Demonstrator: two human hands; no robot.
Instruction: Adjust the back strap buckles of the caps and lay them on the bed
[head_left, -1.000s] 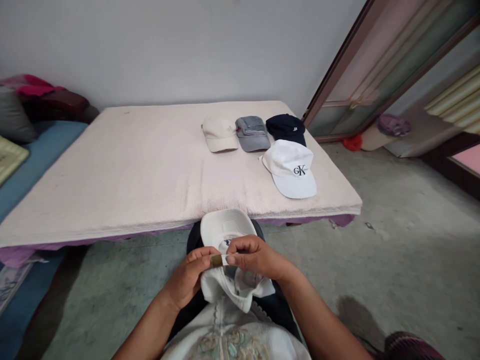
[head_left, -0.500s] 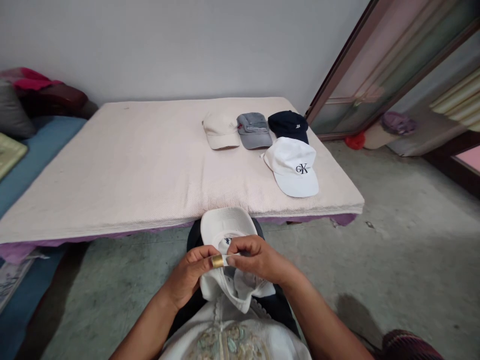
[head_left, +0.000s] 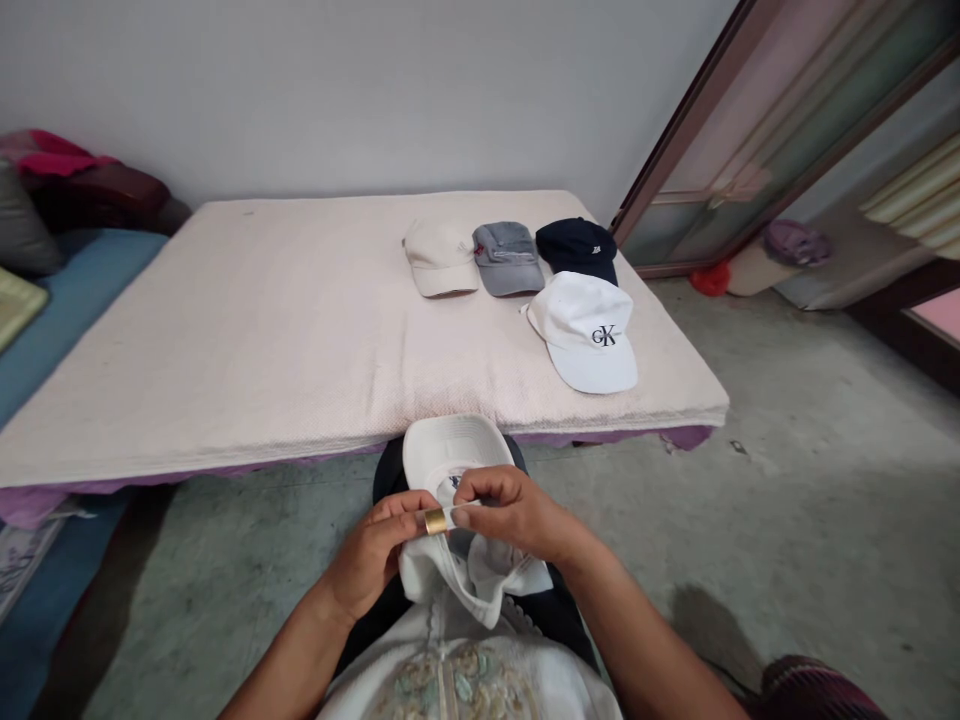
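A white cap (head_left: 454, 447) lies on my lap with its brim toward the bed and its inside facing up. Its back strap carries a gold metal buckle (head_left: 435, 521). My left hand (head_left: 375, 548) pinches the strap at the buckle. Just right of the buckle, my right hand (head_left: 517, 512) grips the white strap between thumb and forefinger. On the bed, a beige cap (head_left: 440, 258), a grey cap (head_left: 508, 258) and a navy cap (head_left: 576, 248) sit in a row. In front of the navy one is a white cap with black letters (head_left: 586, 330).
The bed (head_left: 262, 320) has a pale cover and stands against the wall. At the left are a blue surface (head_left: 97, 270) and a grey cushion (head_left: 22, 225). A sliding door (head_left: 720, 170) and a red bag (head_left: 709, 279) are at the right.
The view has shifted very slightly. My hands still hold the strap and have hardly moved; the caps on the bed stay in place.
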